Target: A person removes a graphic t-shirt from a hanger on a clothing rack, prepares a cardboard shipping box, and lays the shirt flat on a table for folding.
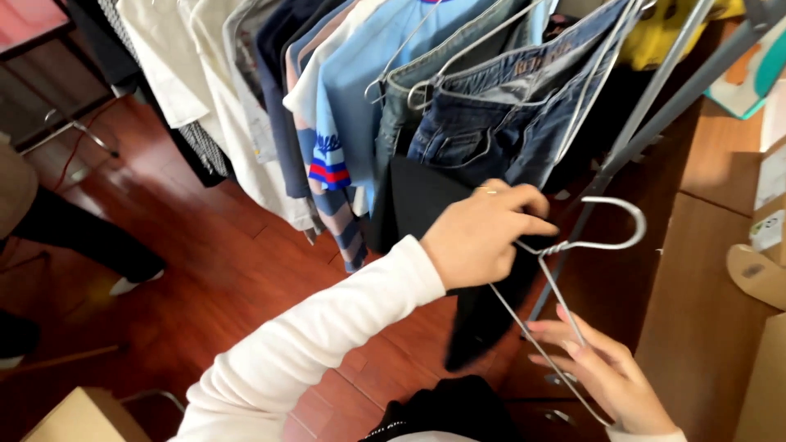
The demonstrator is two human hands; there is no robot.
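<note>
Below clothes rack: left hand pinching wire hanger, right hand steadying.

Brown cardboard boxes stacked at right edge, white labels on them; another tan box at bottom left corner.

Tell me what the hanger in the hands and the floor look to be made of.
Hanger: thin silvery metal wire by the look, shiny, its neck twisted below the hook. Floor: reddish-brown wood planks or a wood-look laminate, glossy, with visible seams and reflections.
</note>
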